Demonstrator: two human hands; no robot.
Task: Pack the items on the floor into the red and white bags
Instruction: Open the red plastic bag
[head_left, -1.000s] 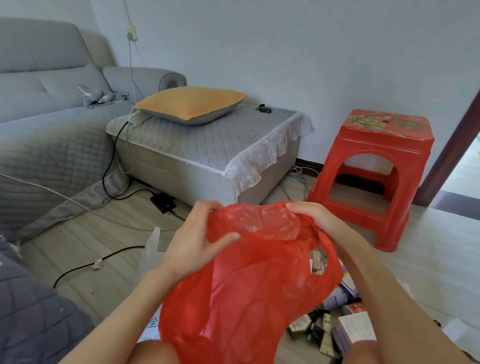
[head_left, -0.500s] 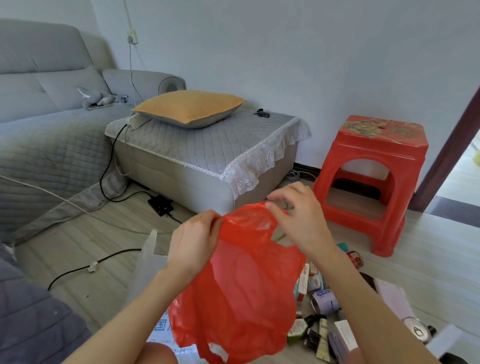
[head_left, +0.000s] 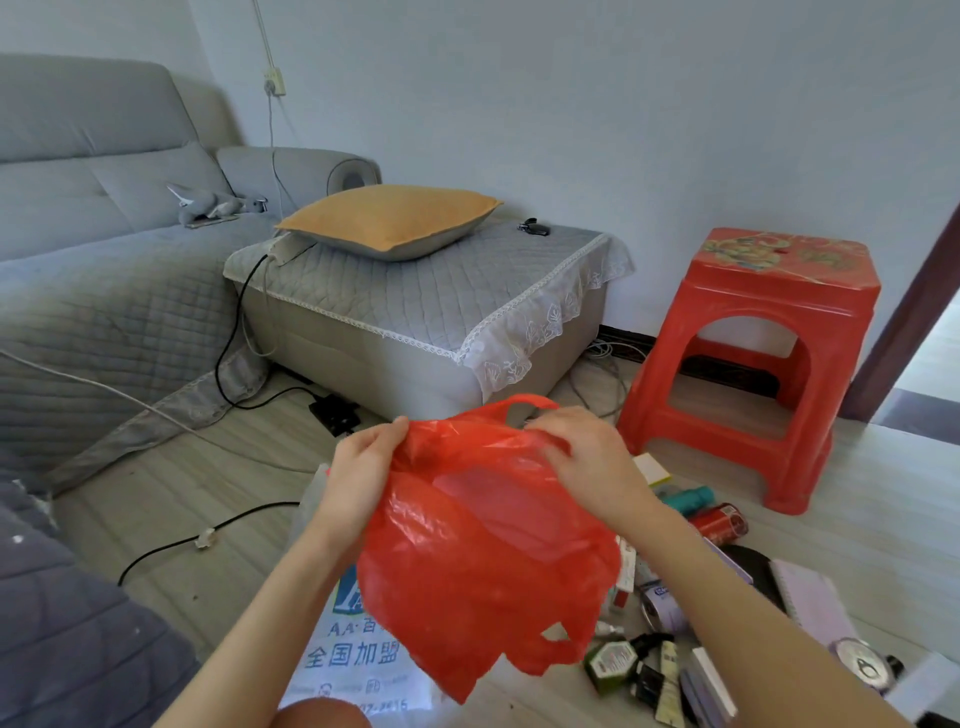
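Barely started: left hand (head_left: 363, 462) and right hand (head_left: 582, 457) each pinch the red bag's (head_left: 483, 561) rim, held above the white bag (head_left: 358, 660), items (head_left: 670, 623) right of it unpacked.

Pillow (head_left: 389, 221) on ottoman (head_left: 415, 306); stool (head_left: 753, 358) right.

Thin, crinkled, half-translucent plastic film in the red bag (head_left: 483, 561), slightly glossy. Printed white plastic in the white bag (head_left: 358, 660) on the floor (head_left: 208, 493) of pale matt wood-look planks. Moulded glossy plastic in the red stool (head_left: 769, 364). Quilted matt grey cloth with a lace edge on the ottoman cover (head_left: 415, 296); soft orange cloth on the cushion (head_left: 389, 221). Shiny metal on the red can (head_left: 719, 522).
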